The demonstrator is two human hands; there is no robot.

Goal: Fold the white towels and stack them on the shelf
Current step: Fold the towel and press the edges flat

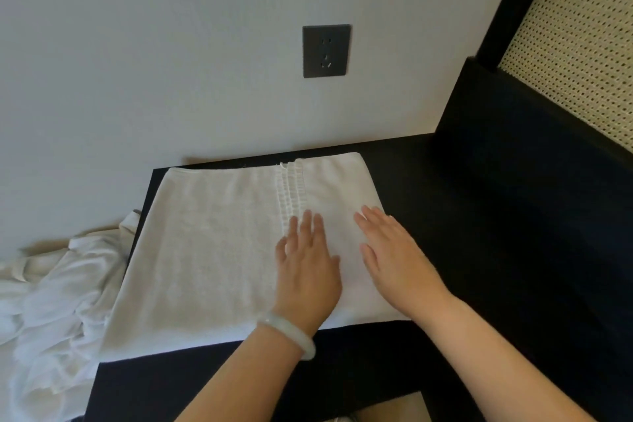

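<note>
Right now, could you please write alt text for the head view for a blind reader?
The left hand and right hand lie flat, side by side, on a folded white towel on a dark surface. To its left lies crumpled white cloth; a wall socket is above.

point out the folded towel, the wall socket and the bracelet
folded towel [212, 250], head view, plain terry left of the ribbed stripe
wall socket [326, 51], head view, middle of the dark plate
bracelet [294, 332], head view, top of the pale band
</note>
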